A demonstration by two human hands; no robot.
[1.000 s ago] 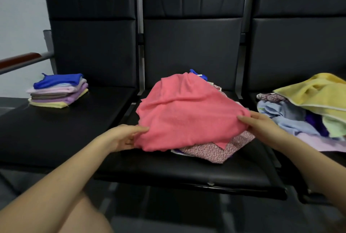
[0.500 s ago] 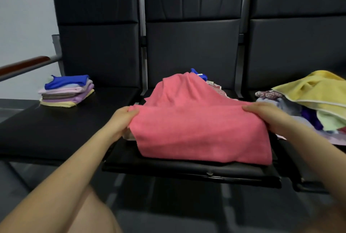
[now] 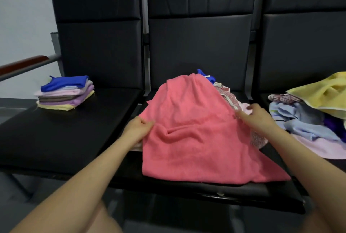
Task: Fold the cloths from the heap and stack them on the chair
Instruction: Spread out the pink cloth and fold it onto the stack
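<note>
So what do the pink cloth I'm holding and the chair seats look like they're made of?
The pink cloth looks like soft terry or microfibre: matte, with a fuzzy nap and loose rounded folds. The chair seat looks like black leather or vinyl over padding: smooth, with a faint sheen and stitched panels on the backs. Real or faux can't be told from here.
</note>
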